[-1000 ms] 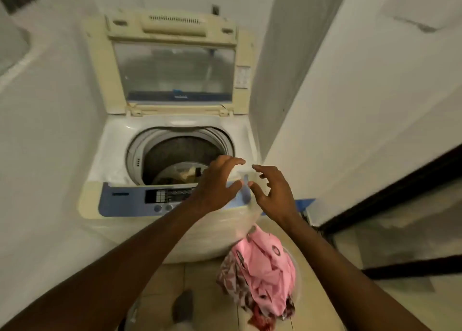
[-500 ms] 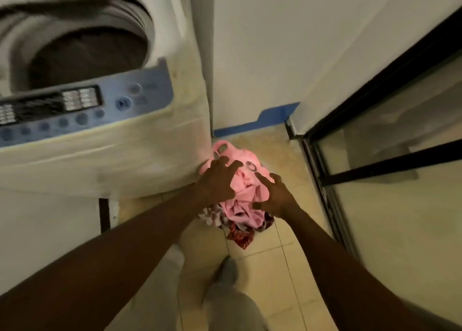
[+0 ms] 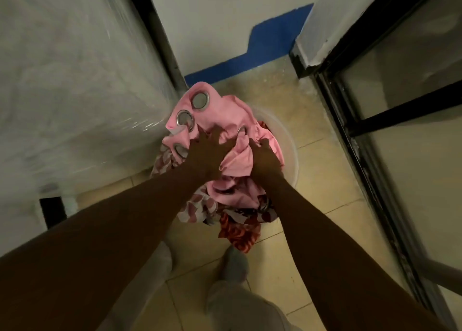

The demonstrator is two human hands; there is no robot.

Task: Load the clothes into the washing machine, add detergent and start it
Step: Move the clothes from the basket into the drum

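Note:
A pile of laundry sits in a pale round basin on the tiled floor. On top lies a pink curtain with metal eyelet rings; patterned red and white clothes spill out below it. My left hand presses into the pink curtain with its fingers curled into the cloth. My right hand grips a fold of the same curtain beside it. The washing machine's plastic-wrapped white side fills the left; its tub and panel are out of view.
A black-framed glass door runs along the right. A white wall with a blue base strip stands behind the basin. My feet stand on the beige tiles just below the pile.
My view has dropped from the machine's open tub to the floor. Both hands came down from the control panel onto the pink curtain and closed into it.

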